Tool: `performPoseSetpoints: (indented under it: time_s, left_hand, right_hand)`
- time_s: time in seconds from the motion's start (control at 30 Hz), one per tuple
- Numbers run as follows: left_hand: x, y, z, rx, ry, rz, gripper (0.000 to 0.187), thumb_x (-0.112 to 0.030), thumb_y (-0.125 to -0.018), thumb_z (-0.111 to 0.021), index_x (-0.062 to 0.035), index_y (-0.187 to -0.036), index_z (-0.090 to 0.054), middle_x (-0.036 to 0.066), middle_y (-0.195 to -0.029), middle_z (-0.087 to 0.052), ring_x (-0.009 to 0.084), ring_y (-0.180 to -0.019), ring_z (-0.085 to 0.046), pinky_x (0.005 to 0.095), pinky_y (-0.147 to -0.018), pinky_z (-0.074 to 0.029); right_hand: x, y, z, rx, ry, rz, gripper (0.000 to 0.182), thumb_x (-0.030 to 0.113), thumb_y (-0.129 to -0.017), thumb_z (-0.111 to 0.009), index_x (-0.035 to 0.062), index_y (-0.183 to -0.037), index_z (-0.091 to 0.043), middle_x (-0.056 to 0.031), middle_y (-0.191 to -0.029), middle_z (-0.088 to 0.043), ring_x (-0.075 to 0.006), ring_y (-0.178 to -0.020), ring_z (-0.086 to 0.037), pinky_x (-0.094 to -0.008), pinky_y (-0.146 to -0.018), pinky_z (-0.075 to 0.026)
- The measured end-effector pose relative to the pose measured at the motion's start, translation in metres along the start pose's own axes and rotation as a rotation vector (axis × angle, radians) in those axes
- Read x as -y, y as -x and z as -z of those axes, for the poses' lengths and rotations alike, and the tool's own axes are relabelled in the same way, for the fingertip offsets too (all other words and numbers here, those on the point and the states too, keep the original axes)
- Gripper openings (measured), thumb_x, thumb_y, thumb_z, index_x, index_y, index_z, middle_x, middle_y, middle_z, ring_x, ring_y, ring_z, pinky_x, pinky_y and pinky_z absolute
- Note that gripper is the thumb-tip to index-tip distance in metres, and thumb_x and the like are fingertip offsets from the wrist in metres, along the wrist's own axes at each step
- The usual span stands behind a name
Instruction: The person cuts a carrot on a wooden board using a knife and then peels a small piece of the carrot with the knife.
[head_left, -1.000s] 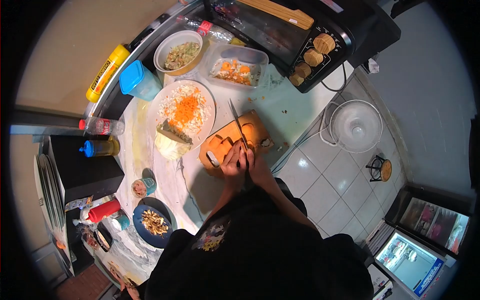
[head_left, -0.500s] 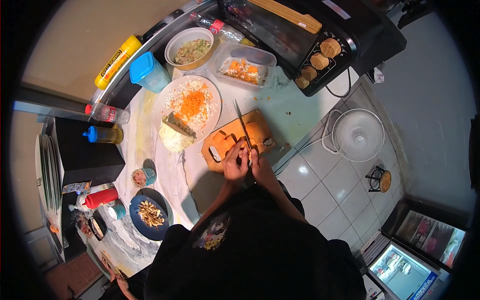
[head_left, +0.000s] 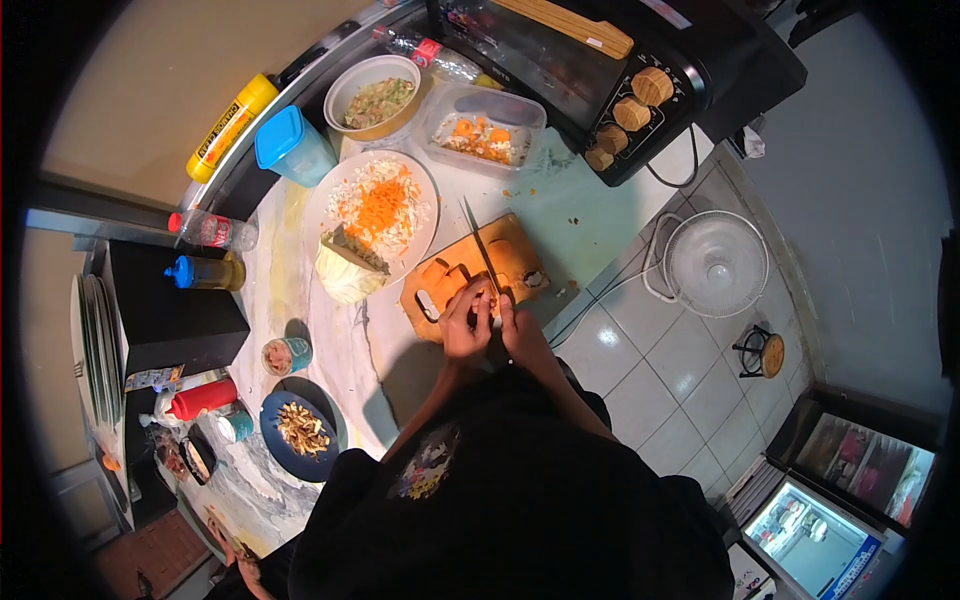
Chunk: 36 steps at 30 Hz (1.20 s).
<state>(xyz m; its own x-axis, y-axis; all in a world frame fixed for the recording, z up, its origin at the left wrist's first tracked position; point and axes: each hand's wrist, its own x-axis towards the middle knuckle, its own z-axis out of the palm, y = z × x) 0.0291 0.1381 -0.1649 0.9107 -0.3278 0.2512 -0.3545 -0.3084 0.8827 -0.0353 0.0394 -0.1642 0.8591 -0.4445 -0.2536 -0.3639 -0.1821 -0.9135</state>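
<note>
Marble counter [head_left: 300, 290] carries a wooden board [head_left: 520, 255] near its edge, above a tiled floor [head_left: 650, 390]. Right hand [head_left: 520, 335] is clamped on the handle of a knife [head_left: 480, 250], blade lying across the board. Left hand [head_left: 465, 325], fingers curled, presses on a carrot [head_left: 478, 290] just beside the blade. Plate [head_left: 415, 235] of grated vegetables sits near the board, with a cabbage wedge [head_left: 345, 270] at its edge.

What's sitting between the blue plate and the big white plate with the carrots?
In the head view, a small teal can sits between the blue plate and the white plate.
</note>
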Motion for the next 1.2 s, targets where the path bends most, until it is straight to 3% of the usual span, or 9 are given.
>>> performPoseSetpoints:
  time_s: [0.37, 0.43, 0.57, 0.67, 0.73, 0.87, 0.97, 1.03, 1.2]
  left_hand:
    - [0.01, 0.006, -0.005, 0.015, 0.18, 0.092, 0.02, -0.002, -0.091, -0.058, 0.0046, -0.109, -0.062, 0.016, -0.1, -0.065, 0.017, -0.074, -0.068, 0.0263, -0.065, -0.054]
    - [0.006, 0.006, -0.006, 0.014, 0.211, 0.092, 0.02, -0.002, -0.091, -0.059, 0.0044, -0.11, -0.062, 0.016, -0.099, -0.065, 0.017, -0.074, -0.068, 0.0261, -0.065, -0.054]
    - [0.005, 0.005, -0.004, 0.027, 0.214, 0.121, 0.02, -0.002, -0.09, -0.059, 0.0043, -0.11, -0.063, 0.017, -0.101, -0.065, 0.0193, -0.078, -0.068, 0.0277, -0.067, -0.055]
    - [0.007, 0.003, -0.002, 0.002, -0.018, -0.114, 0.023, -0.003, -0.093, -0.057, 0.0063, -0.113, -0.061, 0.017, -0.108, -0.064, 0.0197, -0.09, -0.066, 0.0288, -0.077, -0.054]
    - [0.005, 0.005, -0.002, 0.049, 0.156, 0.122, 0.025, -0.005, -0.094, -0.057, 0.0064, -0.115, -0.062, 0.018, -0.112, -0.064, 0.0212, -0.097, -0.064, 0.0303, -0.082, -0.053]
    - [0.016, 0.005, -0.003, 0.038, 0.056, -0.013, 0.027, -0.007, -0.094, -0.056, 0.0064, -0.117, -0.061, 0.018, -0.113, -0.064, 0.021, -0.098, -0.064, 0.0304, -0.081, -0.053]
    - [0.017, 0.005, -0.004, 0.041, 0.089, -0.004, 0.027, -0.007, -0.095, -0.055, 0.0066, -0.118, -0.061, 0.019, -0.114, -0.064, 0.0214, -0.098, -0.064, 0.0303, -0.081, -0.053]
    - [0.015, 0.003, -0.003, 0.038, 0.068, -0.006, 0.028, -0.008, -0.095, -0.055, 0.0064, -0.119, -0.06, 0.018, -0.11, -0.064, 0.0193, -0.09, -0.066, 0.029, -0.076, -0.054]
    - [0.004, 0.005, -0.005, 0.03, 0.242, 0.17, 0.026, -0.006, -0.093, -0.058, 0.0041, -0.117, -0.062, 0.017, -0.101, -0.067, 0.015, -0.073, -0.068, 0.0256, -0.065, -0.054]
  right_hand:
    - [0.0, -0.002, -0.002, 0.028, -0.107, 0.023, 0.049, 0.033, -0.102, -0.038, -0.0068, -0.092, -0.065, -0.0299, -0.084, -0.064, -0.0417, -0.085, -0.065, -0.0454, -0.067, -0.051]
    - [-0.004, -0.006, -0.007, -0.055, -0.074, 0.025, 0.062, 0.043, -0.102, -0.038, -0.0086, -0.073, -0.059, -0.0206, -0.055, -0.057, -0.028, -0.053, -0.06, -0.0413, -0.052, -0.041]
    - [0.034, 0.002, 0.009, -0.034, -0.192, 0.045, 0.063, 0.043, -0.102, -0.038, -0.0089, -0.073, -0.059, -0.0207, -0.056, -0.058, -0.0279, -0.054, -0.06, -0.0401, -0.053, -0.042]
    - [0.035, 0.001, 0.012, 0.132, -0.059, -0.1, 0.05, 0.031, -0.104, -0.032, -0.0057, -0.098, -0.066, -0.0168, -0.092, -0.071, -0.0317, -0.092, -0.068, -0.0369, -0.081, -0.052]
    - [0.023, -0.001, 0.004, -0.004, -0.2, 0.045, 0.063, 0.043, -0.102, -0.037, -0.0093, -0.078, -0.062, -0.0193, -0.057, -0.059, -0.0252, -0.056, -0.06, -0.0397, -0.055, -0.043]
    - [-0.004, -0.006, -0.006, -0.055, -0.161, 0.11, 0.061, 0.042, -0.103, -0.036, -0.0088, -0.087, -0.065, -0.0183, -0.059, -0.06, -0.0234, -0.058, -0.06, -0.0386, -0.058, -0.044]
    - [0.004, -0.006, -0.001, 0.104, -0.057, -0.036, 0.048, 0.031, -0.104, -0.033, -0.004, -0.1, -0.066, -0.0209, -0.09, -0.069, -0.0361, -0.09, -0.067, -0.0386, -0.077, -0.052]
    - [-0.001, -0.008, -0.014, -0.106, -0.264, 0.152, 0.062, 0.043, -0.103, -0.035, -0.0085, -0.084, -0.066, -0.0173, -0.057, -0.058, -0.0234, -0.055, -0.055, -0.0381, -0.057, -0.044]
    - [-0.003, -0.005, 0.0, -0.021, -0.041, -0.023, 0.066, 0.045, -0.102, -0.037, -0.0076, -0.068, -0.059, -0.02, -0.054, -0.056, -0.0262, -0.053, -0.058, -0.0432, -0.054, -0.042]
